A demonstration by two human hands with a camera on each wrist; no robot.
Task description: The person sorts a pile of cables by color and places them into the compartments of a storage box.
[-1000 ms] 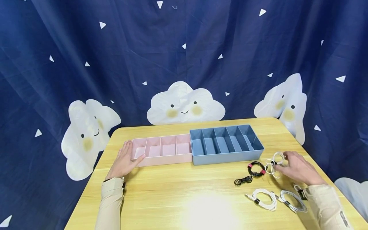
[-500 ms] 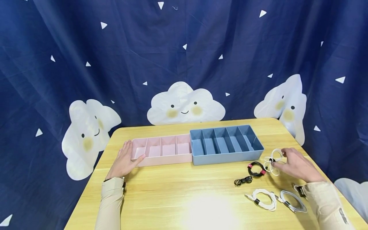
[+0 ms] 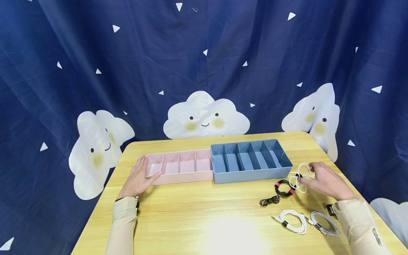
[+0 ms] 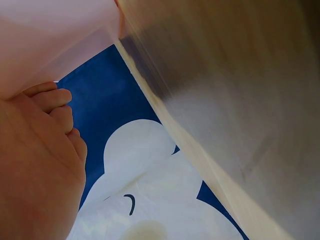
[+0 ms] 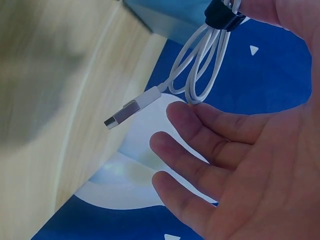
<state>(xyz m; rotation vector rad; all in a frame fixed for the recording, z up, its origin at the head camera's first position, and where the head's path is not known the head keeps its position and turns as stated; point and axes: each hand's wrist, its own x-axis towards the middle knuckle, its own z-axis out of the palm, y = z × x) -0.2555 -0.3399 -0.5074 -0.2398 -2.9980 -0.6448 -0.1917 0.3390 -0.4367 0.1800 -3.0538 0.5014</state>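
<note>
On the left, my left hand point(image 3: 137, 179) rests against the end of a pink divided box point(image 3: 185, 177), fingers along its left side and thumb stretched across its front rim. My right hand point(image 3: 328, 180) pinches a white USB cable point(image 5: 215, 40) at the black strap point(image 5: 222, 16) round its coil. The cable's loops hang from thumb and index finger, and its metal USB plug point(image 5: 124, 115) dangles free. The other fingers point(image 5: 180, 175) of that hand are spread, touching little. To the left stands a blue divided box point(image 3: 251, 174), against the pink one.
Below the right hand lie a black coiled cable point(image 3: 282, 193) with pink ties, a small black cable point(image 3: 269, 200), a white coiled cable point(image 3: 299, 231) and a grey-white one point(image 3: 336, 227). A dark item point(image 3: 329, 209) shows partly beside the right cuff. A blue curtain hangs behind the table.
My right hand has lifted and shifted slightly left and away from me, carrying the white cable toward the blue box. The left hand has stayed in place.
</note>
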